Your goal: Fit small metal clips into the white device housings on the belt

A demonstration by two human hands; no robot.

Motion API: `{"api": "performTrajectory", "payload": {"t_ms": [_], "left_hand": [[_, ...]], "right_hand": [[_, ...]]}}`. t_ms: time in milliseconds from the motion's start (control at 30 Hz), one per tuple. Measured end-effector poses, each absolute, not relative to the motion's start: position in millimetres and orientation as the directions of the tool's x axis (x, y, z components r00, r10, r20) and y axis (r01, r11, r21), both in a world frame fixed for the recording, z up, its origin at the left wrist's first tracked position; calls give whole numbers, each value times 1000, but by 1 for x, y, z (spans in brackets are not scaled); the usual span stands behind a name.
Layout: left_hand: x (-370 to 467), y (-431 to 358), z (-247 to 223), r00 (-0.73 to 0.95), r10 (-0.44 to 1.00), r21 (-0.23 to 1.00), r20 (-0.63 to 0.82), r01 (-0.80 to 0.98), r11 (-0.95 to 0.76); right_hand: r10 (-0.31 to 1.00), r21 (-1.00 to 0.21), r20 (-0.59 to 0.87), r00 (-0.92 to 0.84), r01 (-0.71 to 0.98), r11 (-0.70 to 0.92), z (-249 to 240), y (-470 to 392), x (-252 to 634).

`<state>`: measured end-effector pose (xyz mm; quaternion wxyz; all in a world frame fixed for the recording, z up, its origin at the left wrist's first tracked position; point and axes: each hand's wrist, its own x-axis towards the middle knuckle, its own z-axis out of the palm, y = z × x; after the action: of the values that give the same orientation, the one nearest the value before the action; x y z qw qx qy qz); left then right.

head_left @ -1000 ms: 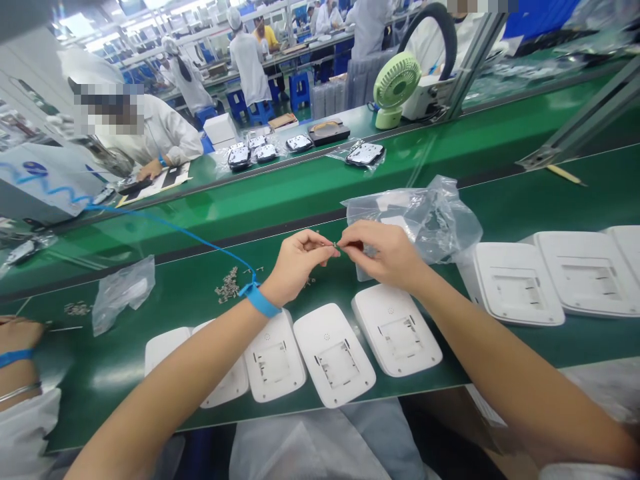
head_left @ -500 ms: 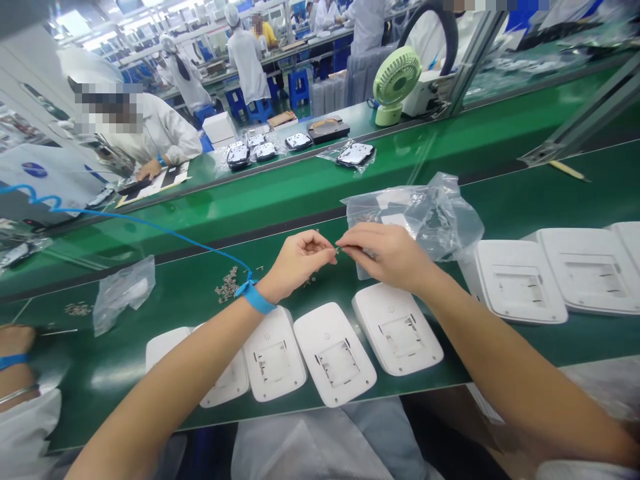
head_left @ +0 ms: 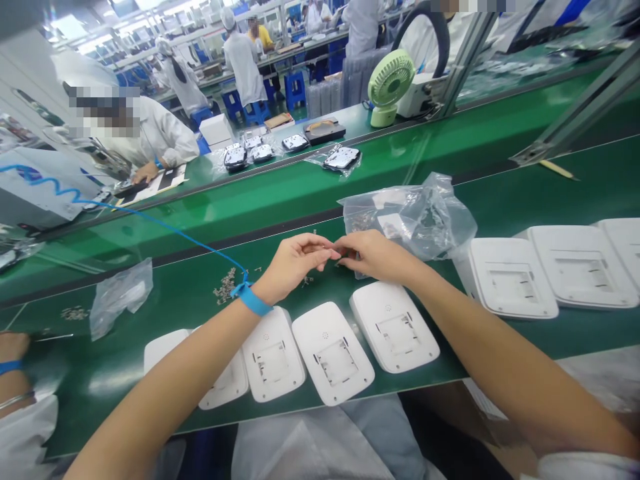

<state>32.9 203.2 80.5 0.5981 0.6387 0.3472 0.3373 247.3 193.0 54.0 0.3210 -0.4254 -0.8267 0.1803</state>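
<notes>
My left hand [head_left: 303, 261], with a blue wrist strap [head_left: 254, 299], is closed in a pinch, its fingertips meeting those of my right hand [head_left: 373, 257]. My right thumb and fingers are pinched too, with a tiny metal glint at the tips; its exact kind is too small to make out. Just in front of the hands lie white plastic housings: one under my right wrist [head_left: 365, 307], a middle one [head_left: 307, 333] and another [head_left: 267, 387] by my left forearm, which partly covers more. A pile of small metal parts [head_left: 225, 287] lies left of my left wrist.
A clear plastic bag [head_left: 450, 227] lies behind my right hand, a smaller bag [head_left: 120, 297] to the left. More white housings [head_left: 543, 267] stand at right. A coiled blue cord [head_left: 165, 225] runs to my strap. Another person's hand [head_left: 13, 345] is at the left edge.
My hands have come closer, the fingertips now touching and overlapping; the tiny metal piece seen between them earlier is now mostly hidden. The whole view has shifted slightly.
</notes>
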Motion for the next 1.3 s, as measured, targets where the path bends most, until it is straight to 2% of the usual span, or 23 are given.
{"api": "performTrajectory", "payload": {"t_ms": [100, 167, 367, 567, 800, 967, 1133, 1200, 1300], "left_hand": [[33, 200, 78, 512, 856, 968, 70, 172, -182], [34, 197, 78, 499, 857, 926, 126, 250, -282], [39, 191, 80, 515, 823, 794, 240, 383, -472], [36, 192, 83, 485, 807, 708, 338, 433, -557], [33, 192, 80, 399, 826, 718, 398, 425, -551], [34, 192, 78, 382, 836, 764, 394, 370, -529], [38, 189, 80, 330, 857, 807, 395, 322, -495], [41, 187, 80, 306, 877, 836, 372, 301, -459], [45, 184, 78, 268, 917, 899, 294, 248, -361]], "right_hand": [[880, -750, 355, -315, 467, 469, 60, 189, 246], [894, -829, 324, -310, 362, 426, 67, 183, 243], [870, -792, 361, -337, 381, 476, 71, 175, 235], [945, -947, 224, -238, 175, 269, 67, 180, 238], [972, -984, 155, -177, 65, 169, 71, 178, 234], [964, -969, 237, -123, 43, 244, 70, 178, 233], [959, -970, 242, -146, 0, 245, 69, 177, 231], [950, -954, 290, -117, 47, 297, 68, 175, 228], [890, -857, 454, -48, 249, 450, 66, 171, 223]]}}
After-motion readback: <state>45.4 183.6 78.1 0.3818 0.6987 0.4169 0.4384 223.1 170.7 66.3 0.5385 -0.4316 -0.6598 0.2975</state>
